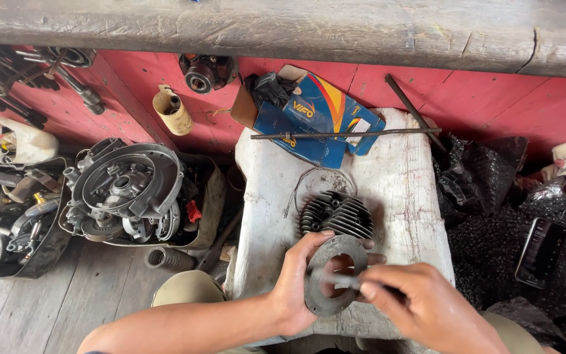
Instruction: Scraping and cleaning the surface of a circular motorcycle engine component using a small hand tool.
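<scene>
Now the left hand (296, 285) has its fingers clamped on the rim of a dark ring-shaped gasket (333, 275), holding it up just above the near end of a whitish stone block (401, 190). Right hand (427, 308) is pinched shut on a thin tool (339, 280), blurred, its tip lying across the gasket's central hole. Just behind the gasket, a finned cylinder head (337, 214) sits on the block. Further back, a long metal rod (342, 134) lies across a blue cardboard box (316, 121). Off to the left, an engine casing (126, 187) rests on the wooden floor.
</scene>
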